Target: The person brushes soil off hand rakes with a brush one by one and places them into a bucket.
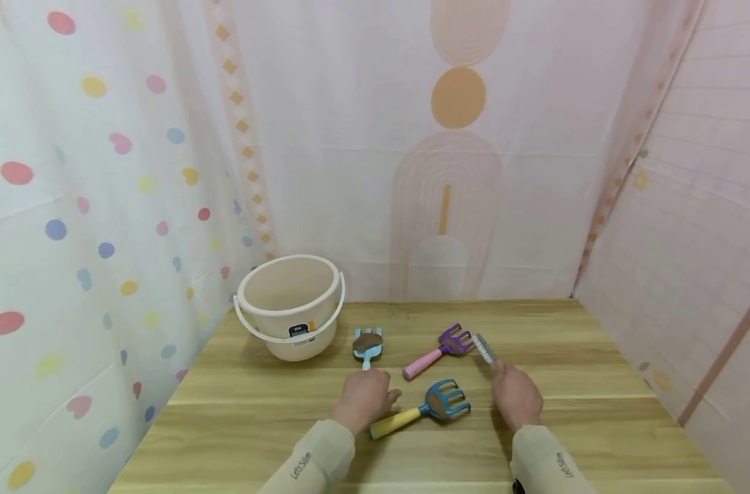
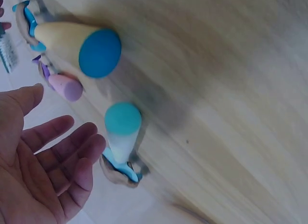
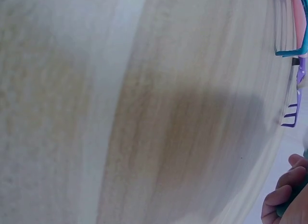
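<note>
My right hand (image 1: 518, 394) grips a scrub brush (image 1: 485, 349) with white bristles; its green handle (image 3: 288, 201) shows in the right wrist view. My left hand (image 1: 365, 398) hovers over the table with fingers loosely bent and nothing in them. Just beyond it lies a light blue hand rake (image 1: 367, 345), its handle partly hidden in the head view; the left wrist view shows its white and teal handle (image 2: 123, 125). Between the hands lie a blue hand rake (image 1: 439, 403) with a yellow handle and a purple one (image 1: 453, 341) with a pink handle. Brown patches mark the rake heads.
A cream bucket (image 1: 291, 319) with a white handle stands at the table's back left. The wooden table (image 1: 597, 384) is bordered by a dotted curtain (image 1: 127, 206) on the left and pale patterned curtains behind and to the right.
</note>
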Available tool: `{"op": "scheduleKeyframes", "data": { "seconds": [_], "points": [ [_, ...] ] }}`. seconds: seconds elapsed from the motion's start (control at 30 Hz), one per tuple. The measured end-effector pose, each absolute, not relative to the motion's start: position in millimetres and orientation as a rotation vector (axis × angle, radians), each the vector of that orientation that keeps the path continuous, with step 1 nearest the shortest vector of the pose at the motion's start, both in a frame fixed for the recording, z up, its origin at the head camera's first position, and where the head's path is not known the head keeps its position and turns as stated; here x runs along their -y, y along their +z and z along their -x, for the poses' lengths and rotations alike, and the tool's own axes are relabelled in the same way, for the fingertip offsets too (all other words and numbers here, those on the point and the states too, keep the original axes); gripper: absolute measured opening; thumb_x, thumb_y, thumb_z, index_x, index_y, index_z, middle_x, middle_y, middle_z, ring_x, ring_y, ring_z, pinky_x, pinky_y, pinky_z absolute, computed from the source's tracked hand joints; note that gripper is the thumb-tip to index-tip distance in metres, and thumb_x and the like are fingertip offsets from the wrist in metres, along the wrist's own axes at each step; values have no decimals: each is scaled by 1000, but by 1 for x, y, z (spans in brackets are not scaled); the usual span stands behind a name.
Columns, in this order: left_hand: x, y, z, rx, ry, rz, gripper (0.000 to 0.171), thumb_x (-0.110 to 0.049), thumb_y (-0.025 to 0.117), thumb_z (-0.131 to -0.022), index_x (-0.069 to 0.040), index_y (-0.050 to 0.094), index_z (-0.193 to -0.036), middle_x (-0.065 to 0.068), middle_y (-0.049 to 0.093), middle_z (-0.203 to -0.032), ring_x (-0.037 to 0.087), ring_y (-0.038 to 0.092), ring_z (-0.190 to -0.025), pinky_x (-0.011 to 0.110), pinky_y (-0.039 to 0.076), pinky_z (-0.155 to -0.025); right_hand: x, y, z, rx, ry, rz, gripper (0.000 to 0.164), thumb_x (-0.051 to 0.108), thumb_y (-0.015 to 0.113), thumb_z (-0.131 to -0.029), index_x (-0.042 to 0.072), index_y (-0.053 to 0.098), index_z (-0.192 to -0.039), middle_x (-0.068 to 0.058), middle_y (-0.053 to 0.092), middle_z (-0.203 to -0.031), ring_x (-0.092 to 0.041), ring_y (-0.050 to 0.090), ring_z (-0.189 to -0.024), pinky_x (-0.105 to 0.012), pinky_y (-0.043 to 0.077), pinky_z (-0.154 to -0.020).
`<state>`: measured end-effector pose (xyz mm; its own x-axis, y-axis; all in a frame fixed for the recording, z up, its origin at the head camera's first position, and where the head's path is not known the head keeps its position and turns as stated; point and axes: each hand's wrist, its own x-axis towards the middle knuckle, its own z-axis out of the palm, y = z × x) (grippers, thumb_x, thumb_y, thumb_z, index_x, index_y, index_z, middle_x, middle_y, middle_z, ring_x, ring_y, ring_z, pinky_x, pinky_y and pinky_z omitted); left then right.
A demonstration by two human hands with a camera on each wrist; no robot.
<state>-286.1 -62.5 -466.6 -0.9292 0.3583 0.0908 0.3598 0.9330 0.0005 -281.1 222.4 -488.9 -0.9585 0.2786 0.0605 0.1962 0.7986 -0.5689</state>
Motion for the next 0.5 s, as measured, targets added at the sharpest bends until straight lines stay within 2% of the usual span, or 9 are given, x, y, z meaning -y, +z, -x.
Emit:
{"op": "scheduleKeyframes", "data": {
  "seconds": [0.23,0.5],
  "points": [
    [54,-476,280,2973,-28,688,41,-50,62,-94,-10,67,-84,1,61,-73,18,63,-71,36,53,-62,-218,-489,284,2734,910,355,34,28,43,-105,0,63,-102,-17,65,-85,-31,59,-71,-47,46,-60],
    [44,-484,274,3013,-46,768,42,-55,65,-89,-13,66,-81,-1,58,-76,16,58,-72,33,50,-63,-211,-488,287,2689,922,321,32,25,47,-105,-1,62,-114,-18,66,-97,-34,63,-82,-51,49,-69]
  ]
}}
